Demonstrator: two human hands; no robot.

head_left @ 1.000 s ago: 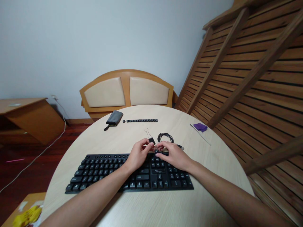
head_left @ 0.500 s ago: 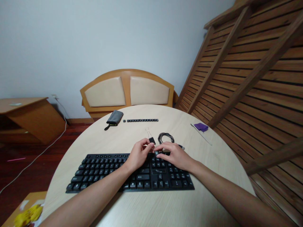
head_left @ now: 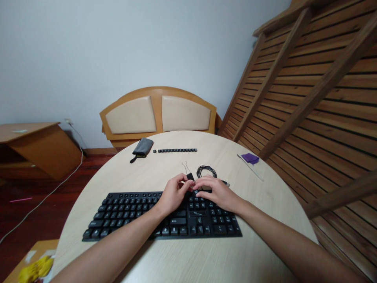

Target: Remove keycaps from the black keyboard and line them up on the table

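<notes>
On our worktop (head_left: 206, 257), behind one keyboard (head_left: 182, 221), lie one pouch (head_left: 143, 147), contents hidden, and one cable (head_left: 199, 171). At the keyboard's rear edge our left hand (head_left: 173, 192) pinches one wire puller (head_left: 191, 177), our right hand (head_left: 219, 193) one keycap (head_left: 196, 192).

This looks like a room in a home: a padded headboard (head_left: 158, 114) stands before a plain pale wall (head_left: 147, 43), a large slatted wooden frame (head_left: 312, 84) slants alongside, and a low wooden cabinet (head_left: 44, 151) sits on dark reddish flooring (head_left: 38, 188).
</notes>
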